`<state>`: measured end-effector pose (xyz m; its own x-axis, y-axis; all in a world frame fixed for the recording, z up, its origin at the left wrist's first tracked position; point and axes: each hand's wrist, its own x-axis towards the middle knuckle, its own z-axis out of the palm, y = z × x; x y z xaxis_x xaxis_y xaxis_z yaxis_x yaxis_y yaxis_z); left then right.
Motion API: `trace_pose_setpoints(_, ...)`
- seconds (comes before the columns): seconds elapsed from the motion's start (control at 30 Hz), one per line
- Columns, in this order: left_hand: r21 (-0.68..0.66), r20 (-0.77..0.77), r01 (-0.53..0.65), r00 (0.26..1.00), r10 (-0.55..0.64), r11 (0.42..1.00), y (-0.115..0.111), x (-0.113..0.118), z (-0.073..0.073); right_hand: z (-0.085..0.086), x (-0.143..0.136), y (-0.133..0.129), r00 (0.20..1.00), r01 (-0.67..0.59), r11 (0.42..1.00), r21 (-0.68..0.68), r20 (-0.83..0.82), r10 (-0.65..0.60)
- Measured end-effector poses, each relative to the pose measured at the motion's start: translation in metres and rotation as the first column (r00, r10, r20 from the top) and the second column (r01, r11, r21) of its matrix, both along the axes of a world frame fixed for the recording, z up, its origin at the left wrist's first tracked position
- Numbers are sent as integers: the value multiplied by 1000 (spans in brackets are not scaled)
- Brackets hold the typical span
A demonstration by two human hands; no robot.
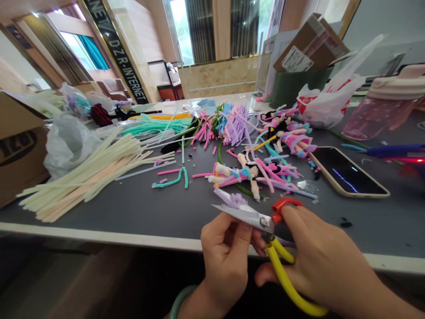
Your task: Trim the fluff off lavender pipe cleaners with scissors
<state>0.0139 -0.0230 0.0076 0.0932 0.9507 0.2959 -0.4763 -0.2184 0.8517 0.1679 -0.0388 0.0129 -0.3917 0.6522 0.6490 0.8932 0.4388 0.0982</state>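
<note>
My right hand (318,248) grips scissors (247,216) with silver blades, one red handle loop and one yellow. The blades point left, above my left hand (226,252). My left hand is closed, fingers pinched together right under the blades. A fuzzy lilac pipe-cleaner piece (234,199) shows just behind the blades and seems to be in that pinch; its lower end is hidden by the blades and fingers. Just beyond lies a pipe-cleaner doll (247,173) with beige limbs, among pink and lilac stems. A bent teal pipe cleaner (172,180) lies to the left.
A bundle of cream pipe cleaners (86,177) lies left, beside a plastic bag (68,141) and cardboard box (20,150). Coloured stems (232,122) and finished-looking dolls (295,135) lie farther back. At right are a phone (348,170), blue glue gun (395,151) and pink bottle (375,110).
</note>
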Motion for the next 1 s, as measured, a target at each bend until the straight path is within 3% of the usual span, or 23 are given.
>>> trace_pose_setpoints(0.3, -23, 126, 94, 988, -90, 995, 6, -2, -3, -6, 0, -1, 977, -19, 973, -231, -210, -31)
trace_pose_setpoints(0.53, -5, 157, 101, 983, -99, 995, 7, -2, -5, -5, 0, 0, 985, -11, 987, -162, -172, -17)
trace_pose_setpoints(0.83, 75, -33, -38, 999, 41, 996, 3, -2, -3, -1, -1, 4, 998, 68, 997, 25, -16, -68)
trace_pose_setpoints(1.0, 133, -132, -74, 987, 92, 988, 2, -3, -1, 0, -1, 1, 998, 59, 998, 31, 12, -59)
